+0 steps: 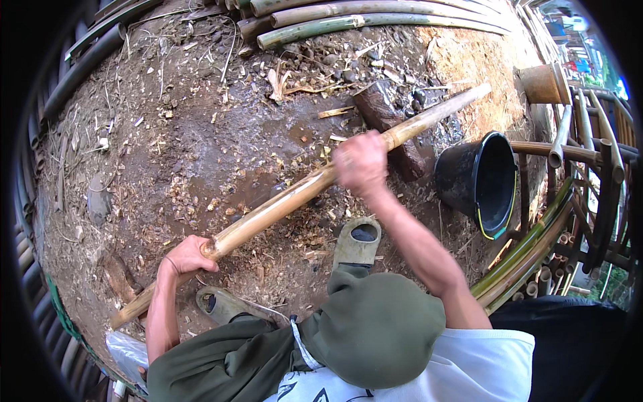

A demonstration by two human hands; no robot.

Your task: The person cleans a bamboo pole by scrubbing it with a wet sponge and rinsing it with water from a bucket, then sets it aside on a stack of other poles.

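A long tan bamboo pole [276, 209] slants from the ground at the lower left up to the upper right. My left hand [187, 256] is closed around it at a joint near its lower part. Farther up, my right hand [362, 164] is closed over the pole, slightly blurred, with its palm side hidden. Beneath the pole's upper part lies a dark reddish-brown log [379, 108], apart from my hands. The pole's surface is pale and streaked, lighter toward the far end.
A black bucket [461, 175] lies tipped to the right of the log. Bamboo poles [395, 21] are stacked at the back, with more bamboo [532, 248] at the right. My sandals [356, 249] stand on muddy ground [167, 161] strewn with chips. A brown pot-like container [540, 84] is at the upper right.
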